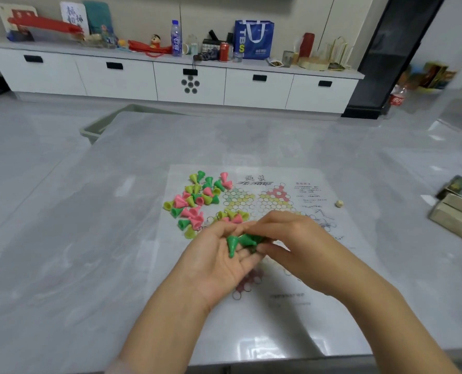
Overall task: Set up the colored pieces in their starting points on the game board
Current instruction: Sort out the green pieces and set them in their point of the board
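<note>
The left hand point(219, 255) lies palm-up and cupped over the near part of the game board point(254, 211), serving as a tray for several green pieces point(240, 242). The right hand point(286, 238) pinches one of them, probably to place it. Beyond the left hand, mixed pieces point(194, 203) lie heaped on the board's far-left corner. The board rests on a glossy grey surface point(89, 238); beyond it stands a cluttered white cabinet point(170, 76).

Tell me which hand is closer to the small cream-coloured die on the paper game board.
Right. The right hand lies below-left of the small cream die; the left hand, holding green cone pieces, sits farther left.
</note>
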Motion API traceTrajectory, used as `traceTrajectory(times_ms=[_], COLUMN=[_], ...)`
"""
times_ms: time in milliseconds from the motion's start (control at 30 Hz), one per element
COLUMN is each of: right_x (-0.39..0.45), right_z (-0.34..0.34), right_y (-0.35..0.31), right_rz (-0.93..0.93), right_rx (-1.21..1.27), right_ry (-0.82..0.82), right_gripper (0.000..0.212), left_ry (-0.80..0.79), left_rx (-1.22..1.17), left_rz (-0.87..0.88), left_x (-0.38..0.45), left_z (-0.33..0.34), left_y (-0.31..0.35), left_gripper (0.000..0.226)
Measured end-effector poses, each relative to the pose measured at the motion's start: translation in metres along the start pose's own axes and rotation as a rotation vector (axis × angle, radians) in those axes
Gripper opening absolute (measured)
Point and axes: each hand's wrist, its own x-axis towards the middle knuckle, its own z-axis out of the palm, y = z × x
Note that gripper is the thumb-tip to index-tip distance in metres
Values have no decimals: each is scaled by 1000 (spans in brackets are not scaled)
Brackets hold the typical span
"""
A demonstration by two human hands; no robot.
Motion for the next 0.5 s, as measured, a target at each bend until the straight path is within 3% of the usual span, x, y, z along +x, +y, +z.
traceTrajectory(times_ms=[100, 333, 500], right_x=[-7, -22, -38], right_z=[-2, -12, -28], right_y=[13, 30, 49], right_rz=[21, 43, 235], right_rx=[-15, 75, 298], right_ry=[36, 112, 337], right_gripper=[34, 18, 11], left_ry=[17, 3, 69], left_rx=[41, 161, 115], left_rz=[-6, -19, 34], left_x=[3, 10, 13], left_z=[3, 10, 12], left_y=[-6, -20, -21], left_gripper=[27, 26, 30])
